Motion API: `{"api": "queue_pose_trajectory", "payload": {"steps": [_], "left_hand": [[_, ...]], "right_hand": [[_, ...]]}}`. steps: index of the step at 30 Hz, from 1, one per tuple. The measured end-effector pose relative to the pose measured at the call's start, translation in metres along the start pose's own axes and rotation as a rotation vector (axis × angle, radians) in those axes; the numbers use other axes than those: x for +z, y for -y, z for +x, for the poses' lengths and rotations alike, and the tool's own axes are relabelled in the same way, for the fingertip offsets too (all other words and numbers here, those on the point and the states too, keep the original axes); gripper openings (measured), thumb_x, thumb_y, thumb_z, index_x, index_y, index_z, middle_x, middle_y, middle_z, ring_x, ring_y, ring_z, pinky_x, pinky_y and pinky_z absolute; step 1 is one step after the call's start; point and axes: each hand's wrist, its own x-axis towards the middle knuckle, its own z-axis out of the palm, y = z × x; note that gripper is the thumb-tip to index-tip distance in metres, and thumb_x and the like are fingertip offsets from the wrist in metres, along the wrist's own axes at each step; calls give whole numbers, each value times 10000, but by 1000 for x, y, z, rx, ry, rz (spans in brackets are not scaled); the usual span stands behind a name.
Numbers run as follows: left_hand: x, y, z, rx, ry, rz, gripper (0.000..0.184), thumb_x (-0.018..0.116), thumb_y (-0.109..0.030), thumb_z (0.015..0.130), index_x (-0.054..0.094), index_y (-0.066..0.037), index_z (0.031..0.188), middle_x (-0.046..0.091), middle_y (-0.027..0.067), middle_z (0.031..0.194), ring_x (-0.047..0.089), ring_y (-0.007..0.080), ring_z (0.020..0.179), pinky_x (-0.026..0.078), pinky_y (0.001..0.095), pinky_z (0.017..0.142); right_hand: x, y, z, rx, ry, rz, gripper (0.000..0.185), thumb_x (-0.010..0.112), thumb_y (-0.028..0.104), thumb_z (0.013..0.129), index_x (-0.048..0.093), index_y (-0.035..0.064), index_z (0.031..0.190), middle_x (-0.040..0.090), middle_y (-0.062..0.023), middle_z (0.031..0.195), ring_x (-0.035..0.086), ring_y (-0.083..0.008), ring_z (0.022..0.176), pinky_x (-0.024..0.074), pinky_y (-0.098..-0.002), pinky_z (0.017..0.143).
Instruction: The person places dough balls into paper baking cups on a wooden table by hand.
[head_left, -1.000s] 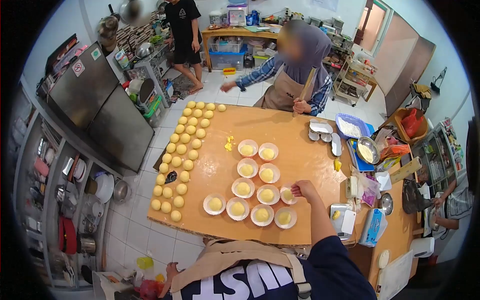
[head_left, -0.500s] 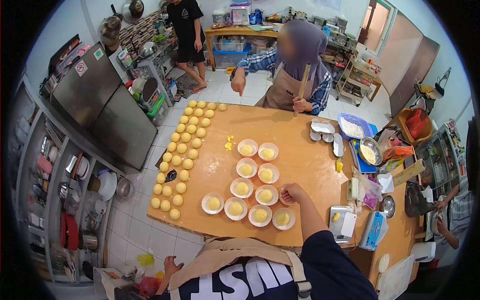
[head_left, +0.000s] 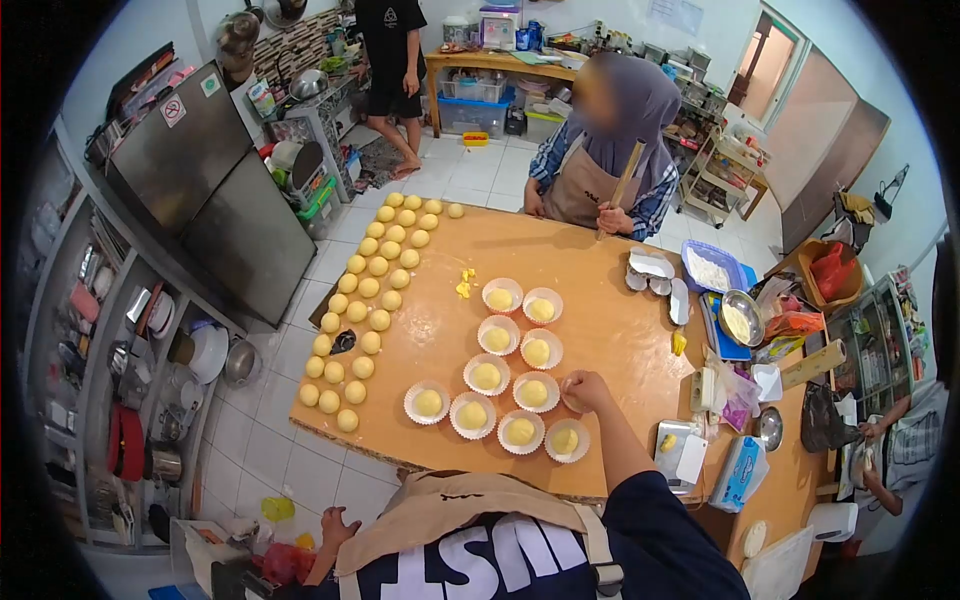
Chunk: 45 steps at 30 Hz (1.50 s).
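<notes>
My right hand [head_left: 586, 391] reaches over the table's near right part, its fingers closed. Below them the pale rim of a paper baking cup barely shows; whatever the fingers hold is hidden. Left of this hand, several white fluted paper cups stand close together, each with a yellow dough ball, such as the cup with a dough ball [head_left: 535, 391] beside it and another dough ball [head_left: 565, 441] nearer me. My left hand [head_left: 337, 528] hangs low beside my apron [head_left: 470, 487], fingers apart and holding nothing.
Rows of dough balls [head_left: 369, 287] line the left of the wooden table [head_left: 450, 340]. Across it a person [head_left: 600, 180] grips a wooden stick [head_left: 622, 187]. At right are a scale [head_left: 678, 455], a tissue pack [head_left: 738, 473] and a flour tub [head_left: 712, 268]. Other people stand farther off.
The person across the table has drawn back the arm that reached over it. My right hand stays in nearly the same place, and less of the cup below it shows. The view has shifted slightly.
</notes>
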Motion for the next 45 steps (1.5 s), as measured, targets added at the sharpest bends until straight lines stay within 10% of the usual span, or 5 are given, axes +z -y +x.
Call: {"api": "queue_pose_trajectory", "payload": {"steps": [22,31,34,40,45], "left_hand": [[1,6,4,41,-20,-13,669,799,-356,648,547,-45,1183,473,232,1235,426,394,1190,359,466,1013],[21,35,-5,4,-14,-7,667,800,-366,645,556,-43,1174,480,224,1233,438,392,1174,373,468,997],[25,42,-2,13,23,13,674,802,-372,644,557,-43,1179,481,221,1233,445,391,1167,381,470,991],[20,33,6,15,-19,-6,672,797,-363,652,554,-46,1192,479,210,1235,444,388,1169,371,469,1004],[2,2,10,7,-26,-16,655,789,-350,665,553,-46,1194,480,209,1227,441,383,1175,365,466,1011]], "right_hand": [[8,4,11,465,94,586,221,573,228,873,601,18,809,625,-98,741,612,-201,602,551,-330,587],[-7,10,-1,379,-7,488,83,630,146,842,640,68,818,502,0,597,361,-75,424,211,-265,378],[-23,-2,5,363,1,606,85,639,141,851,672,64,852,524,-4,618,433,-72,455,303,-266,369],[-21,14,-23,-377,-318,-438,125,635,72,778,655,25,892,653,-111,859,648,-263,822,540,-372,735],[10,-35,-11,-365,-160,-573,257,637,3,696,668,64,944,636,-122,1021,611,-304,960,506,-383,842]]}}
